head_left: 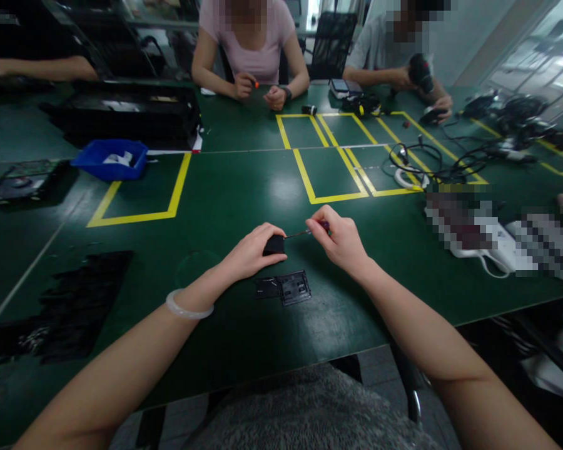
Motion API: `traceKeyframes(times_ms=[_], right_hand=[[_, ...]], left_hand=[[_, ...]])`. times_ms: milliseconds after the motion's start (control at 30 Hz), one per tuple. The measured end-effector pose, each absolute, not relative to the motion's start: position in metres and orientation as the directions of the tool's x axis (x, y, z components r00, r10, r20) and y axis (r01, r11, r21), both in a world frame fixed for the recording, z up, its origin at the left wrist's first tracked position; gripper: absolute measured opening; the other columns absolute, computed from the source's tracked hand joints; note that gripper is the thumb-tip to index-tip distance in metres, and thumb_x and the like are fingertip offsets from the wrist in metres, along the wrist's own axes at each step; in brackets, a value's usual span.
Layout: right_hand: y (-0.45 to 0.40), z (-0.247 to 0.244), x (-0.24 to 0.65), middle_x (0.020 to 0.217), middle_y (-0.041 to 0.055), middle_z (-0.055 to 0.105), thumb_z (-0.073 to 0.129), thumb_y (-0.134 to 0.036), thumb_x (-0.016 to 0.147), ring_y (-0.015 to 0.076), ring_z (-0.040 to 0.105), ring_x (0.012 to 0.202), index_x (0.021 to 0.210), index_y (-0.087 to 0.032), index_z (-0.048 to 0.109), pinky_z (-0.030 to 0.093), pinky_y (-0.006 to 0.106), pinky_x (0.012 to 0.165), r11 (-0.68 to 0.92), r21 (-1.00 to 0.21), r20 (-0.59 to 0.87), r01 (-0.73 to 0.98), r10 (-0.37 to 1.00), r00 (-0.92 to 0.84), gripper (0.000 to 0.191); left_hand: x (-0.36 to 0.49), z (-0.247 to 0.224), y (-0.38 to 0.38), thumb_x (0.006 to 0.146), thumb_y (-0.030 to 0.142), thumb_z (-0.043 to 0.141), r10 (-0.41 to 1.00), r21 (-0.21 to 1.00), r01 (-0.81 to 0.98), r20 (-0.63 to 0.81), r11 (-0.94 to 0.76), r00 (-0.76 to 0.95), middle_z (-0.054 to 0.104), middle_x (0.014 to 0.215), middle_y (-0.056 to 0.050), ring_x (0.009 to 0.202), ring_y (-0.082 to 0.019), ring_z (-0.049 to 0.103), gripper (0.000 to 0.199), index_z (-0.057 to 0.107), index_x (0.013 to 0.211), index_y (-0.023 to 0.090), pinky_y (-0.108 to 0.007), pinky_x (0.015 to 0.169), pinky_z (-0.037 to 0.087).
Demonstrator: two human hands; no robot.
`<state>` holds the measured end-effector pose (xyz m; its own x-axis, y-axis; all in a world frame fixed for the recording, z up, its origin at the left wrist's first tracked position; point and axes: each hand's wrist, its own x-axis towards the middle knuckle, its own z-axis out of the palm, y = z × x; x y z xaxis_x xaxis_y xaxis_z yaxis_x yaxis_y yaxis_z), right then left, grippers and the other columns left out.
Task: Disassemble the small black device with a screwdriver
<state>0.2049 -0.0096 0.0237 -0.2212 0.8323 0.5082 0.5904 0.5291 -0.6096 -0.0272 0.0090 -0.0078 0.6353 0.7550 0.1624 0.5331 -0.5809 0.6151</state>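
Observation:
Near the middle of the green table, my left hand [249, 251] is closed around a small black part [274, 245], with fingers above it and the thumb below. My right hand [340, 237] grips the dark reddish handle of a screwdriver [301, 234]. Its thin shaft points left, and its tip is at the right edge of the black part. Just below my left hand, two flat black pieces [295, 288] lie side by side on the table; the right one is a squarish frame with slots.
Black parts [84, 300] lie at the left, below a blue tray [110, 160] and a circuard-like device [25, 181]. Cables [431, 159] and a white power strip [497, 240] are at the right. People sit across the green table [234, 187].

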Motion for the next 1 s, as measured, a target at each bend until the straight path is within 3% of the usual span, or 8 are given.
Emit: traceKeyframes(times_ms=[200,300,500,733,933,1000], right_hand=[[-0.0082,0.018,0.2038,0.079,0.0007,0.062,0.049,-0.031,0.097,0.0137,0.059,0.067,0.097,-0.023,0.052,0.042,0.026,0.064,0.517,-0.655,0.512,0.551,0.84,-0.18,0.01],[-0.0082,0.0164,0.2034,0.081,0.0013,0.063,0.047,-0.027,0.096,0.0145,0.059,0.069,0.105,-0.023,0.052,0.044,0.027,0.067,0.527,-0.649,0.519,0.549,0.834,-0.186,0.012],[-0.0098,0.0226,0.2056,0.067,-0.0021,0.057,0.05,-0.037,0.097,0.0126,0.054,0.06,0.086,-0.023,0.054,0.038,0.026,0.06,0.512,-0.611,0.488,0.604,0.844,-0.223,0.019],[-0.0095,0.0212,0.2023,0.077,0.0003,0.061,0.045,-0.027,0.096,0.0146,0.058,0.066,0.108,-0.022,0.056,0.042,0.027,0.065,0.511,-0.628,0.503,0.587,0.842,-0.194,0.016],[-0.0095,0.025,0.204,0.069,-0.0014,0.059,0.048,-0.036,0.098,0.0131,0.055,0.061,0.09,-0.023,0.056,0.039,0.026,0.062,0.504,-0.609,0.469,0.612,0.851,-0.234,0.018],[-0.0098,0.0256,0.2036,0.069,-0.0014,0.059,0.047,-0.034,0.098,0.0129,0.055,0.059,0.093,-0.023,0.057,0.039,0.025,0.061,0.498,-0.614,0.463,0.612,0.856,-0.232,0.016]], left_hand=[[-0.0268,-0.0065,0.0093,0.089,0.04,0.067,0.751,0.616,0.529,0.163,-0.584,0.64,0.06,0.115,-0.008,0.11,-0.027,0.059,0.032,0.056,0.112,0.021,-0.042,0.096,0.047],[-0.0265,-0.006,0.0089,0.089,0.04,0.066,0.753,0.618,0.53,0.161,-0.581,0.638,0.06,0.115,-0.008,0.109,-0.027,0.059,0.032,0.056,0.112,0.021,-0.041,0.095,0.047],[-0.0266,-0.0061,0.0091,0.088,0.04,0.067,0.752,0.621,0.524,0.169,-0.583,0.637,0.06,0.114,-0.008,0.109,-0.026,0.059,0.032,0.056,0.112,0.021,-0.041,0.096,0.047],[-0.0269,-0.0061,0.0089,0.089,0.04,0.065,0.753,0.614,0.532,0.165,-0.584,0.637,0.06,0.115,-0.008,0.11,-0.027,0.059,0.032,0.056,0.113,0.021,-0.042,0.097,0.047],[-0.0273,-0.0067,0.0091,0.089,0.041,0.066,0.756,0.614,0.535,0.161,-0.58,0.634,0.06,0.114,-0.007,0.109,-0.026,0.059,0.033,0.055,0.113,0.022,-0.041,0.097,0.047],[-0.0277,-0.007,0.0092,0.089,0.041,0.066,0.756,0.614,0.535,0.162,-0.581,0.635,0.06,0.114,-0.007,0.109,-0.026,0.059,0.033,0.055,0.113,0.022,-0.041,0.096,0.047]])
